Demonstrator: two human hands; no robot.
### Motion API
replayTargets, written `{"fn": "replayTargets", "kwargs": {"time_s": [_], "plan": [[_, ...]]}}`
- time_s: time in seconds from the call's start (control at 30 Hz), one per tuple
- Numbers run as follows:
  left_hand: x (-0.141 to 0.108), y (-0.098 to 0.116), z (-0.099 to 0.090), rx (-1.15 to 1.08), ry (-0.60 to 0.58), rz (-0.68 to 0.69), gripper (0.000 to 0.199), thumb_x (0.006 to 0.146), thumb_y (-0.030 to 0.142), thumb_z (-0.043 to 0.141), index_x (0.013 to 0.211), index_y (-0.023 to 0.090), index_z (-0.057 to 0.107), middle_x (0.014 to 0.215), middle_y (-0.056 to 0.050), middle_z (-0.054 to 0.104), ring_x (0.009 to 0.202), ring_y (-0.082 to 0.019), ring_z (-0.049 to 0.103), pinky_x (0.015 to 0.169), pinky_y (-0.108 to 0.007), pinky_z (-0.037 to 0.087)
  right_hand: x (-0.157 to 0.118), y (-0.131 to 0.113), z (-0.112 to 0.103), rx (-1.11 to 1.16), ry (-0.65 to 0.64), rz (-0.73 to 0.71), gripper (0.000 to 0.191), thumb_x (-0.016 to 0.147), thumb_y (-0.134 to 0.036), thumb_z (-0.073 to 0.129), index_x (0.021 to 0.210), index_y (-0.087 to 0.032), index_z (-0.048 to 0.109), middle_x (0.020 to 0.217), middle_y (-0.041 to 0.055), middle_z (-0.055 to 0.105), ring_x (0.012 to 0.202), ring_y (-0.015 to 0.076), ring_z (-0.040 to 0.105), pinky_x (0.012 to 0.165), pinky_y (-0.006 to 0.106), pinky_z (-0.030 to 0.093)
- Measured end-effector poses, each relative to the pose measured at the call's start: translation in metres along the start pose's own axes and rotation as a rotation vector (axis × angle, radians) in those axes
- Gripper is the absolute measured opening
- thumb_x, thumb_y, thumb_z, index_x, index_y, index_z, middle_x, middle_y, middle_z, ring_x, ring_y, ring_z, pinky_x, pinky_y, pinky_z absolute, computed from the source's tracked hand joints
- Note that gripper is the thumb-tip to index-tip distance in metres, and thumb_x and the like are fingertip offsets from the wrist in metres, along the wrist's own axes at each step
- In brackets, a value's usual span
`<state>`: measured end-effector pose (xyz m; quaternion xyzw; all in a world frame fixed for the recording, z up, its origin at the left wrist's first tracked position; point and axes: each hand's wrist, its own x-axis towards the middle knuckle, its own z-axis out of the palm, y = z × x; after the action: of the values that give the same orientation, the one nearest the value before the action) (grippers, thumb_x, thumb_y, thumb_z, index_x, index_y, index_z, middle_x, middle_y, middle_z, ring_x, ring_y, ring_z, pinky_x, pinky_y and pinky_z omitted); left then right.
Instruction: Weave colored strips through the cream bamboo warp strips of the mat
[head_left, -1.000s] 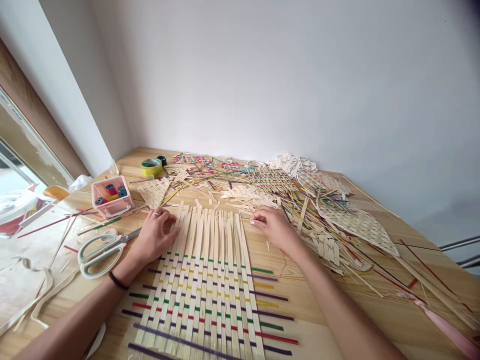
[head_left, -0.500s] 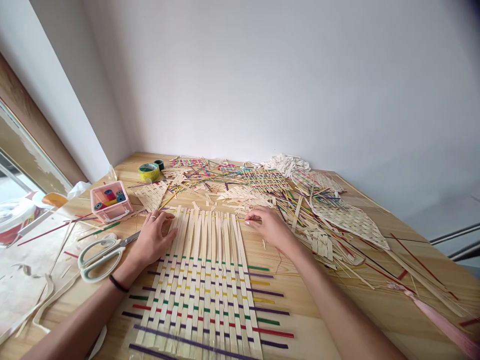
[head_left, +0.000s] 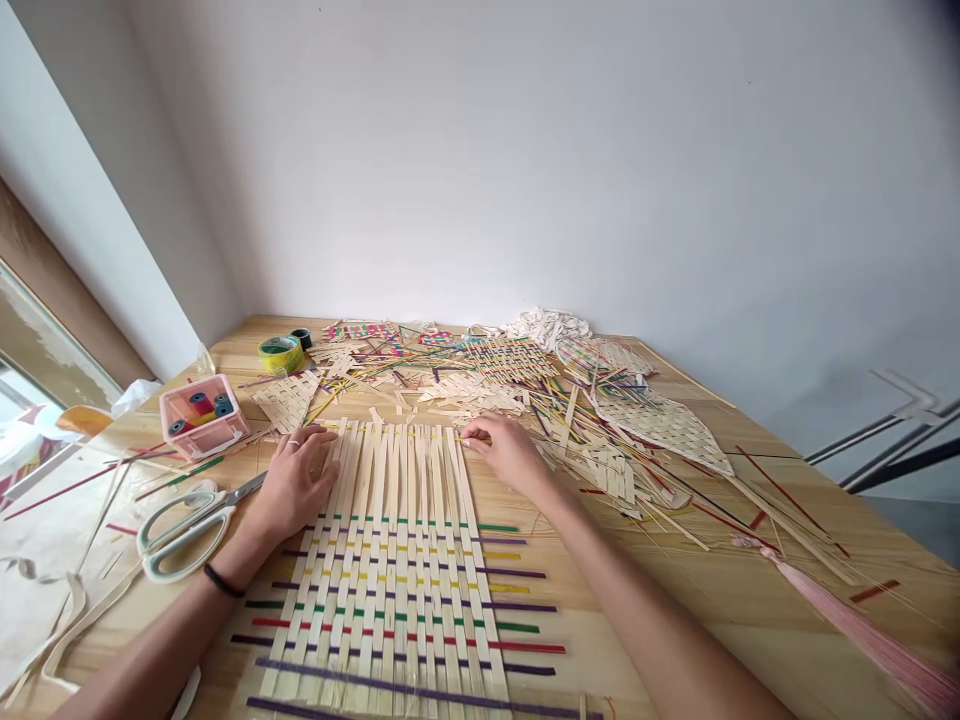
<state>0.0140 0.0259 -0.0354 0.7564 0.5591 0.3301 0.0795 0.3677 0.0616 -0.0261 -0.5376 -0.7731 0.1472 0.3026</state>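
Note:
A woven mat (head_left: 405, 580) of pale strips crossed by purple, green, yellow and red strips lies before me, its near end under clear tape. Near its far end a yellow strip (head_left: 405, 432) runs across the pale strips. My right hand (head_left: 495, 450) pinches the strip's right end between thumb and fingers. At the far left corner rests my left hand (head_left: 301, 478), its fingers bent over the strip's left end and its thumb at the outer pale strips; its fingertips' hold is hard to make out.
Scissors (head_left: 191, 525) lie left of my left hand, beyond them a pink box (head_left: 202, 418) of thread spools and yellow tape (head_left: 281, 354). Loose strips (head_left: 480, 390) cover the back. A woven fan (head_left: 664, 425) and pink tassel (head_left: 847, 610) lie right.
The view has shifted slightly, moving the table's things left in the picture. My right hand has come closer to the mat's right edge. My left hand stays at the left corner.

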Motion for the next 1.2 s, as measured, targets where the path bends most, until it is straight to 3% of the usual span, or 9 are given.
{"fn": "replayTargets", "kwargs": {"time_s": [0.4,0.6,0.9,1.2], "plan": [[0.006,0.007,-0.016,0.060,0.007,-0.040,0.036,0.095,0.041,0.049,0.123,0.023,0.062,0.125,-0.011,0.065,0.115,-0.028,0.065,0.100,-0.046,0.055,0.003,0.012,-0.017,0.038,-0.067,-0.028,0.012,0.087,-0.013,0.069,0.083,-0.020,0.078,0.088,0.0060,0.076,0.081,0.0211,0.069,0.075,0.031,0.048],[0.020,0.003,-0.010,0.186,-0.016,-0.053,0.043,0.094,0.037,0.048,0.134,0.022,0.055,0.135,-0.015,0.066,0.129,-0.038,0.057,0.107,-0.063,0.042,0.003,0.018,-0.021,0.027,-0.039,-0.004,0.012,0.083,-0.011,0.072,0.081,-0.020,0.079,0.088,0.0061,0.075,0.076,0.0189,0.068,0.072,0.029,0.048],[0.016,-0.001,-0.001,0.242,-0.064,0.034,0.047,0.098,0.043,0.041,0.139,0.021,0.050,0.136,-0.016,0.067,0.131,-0.035,0.059,0.110,-0.056,0.041,0.003,0.018,-0.018,0.028,-0.031,-0.012,0.013,0.082,-0.008,0.073,0.080,-0.019,0.079,0.087,0.0058,0.074,0.079,0.0185,0.067,0.075,0.029,0.049],[0.016,-0.001,0.000,0.242,-0.072,0.046,0.044,0.098,0.039,0.038,0.134,0.021,0.055,0.130,-0.016,0.067,0.127,-0.035,0.057,0.109,-0.054,0.039,-0.001,0.038,-0.043,0.032,-0.065,0.037,0.009,0.079,-0.011,0.078,0.079,-0.020,0.080,0.084,0.0043,0.073,0.075,0.0181,0.068,0.072,0.028,0.049]]}}
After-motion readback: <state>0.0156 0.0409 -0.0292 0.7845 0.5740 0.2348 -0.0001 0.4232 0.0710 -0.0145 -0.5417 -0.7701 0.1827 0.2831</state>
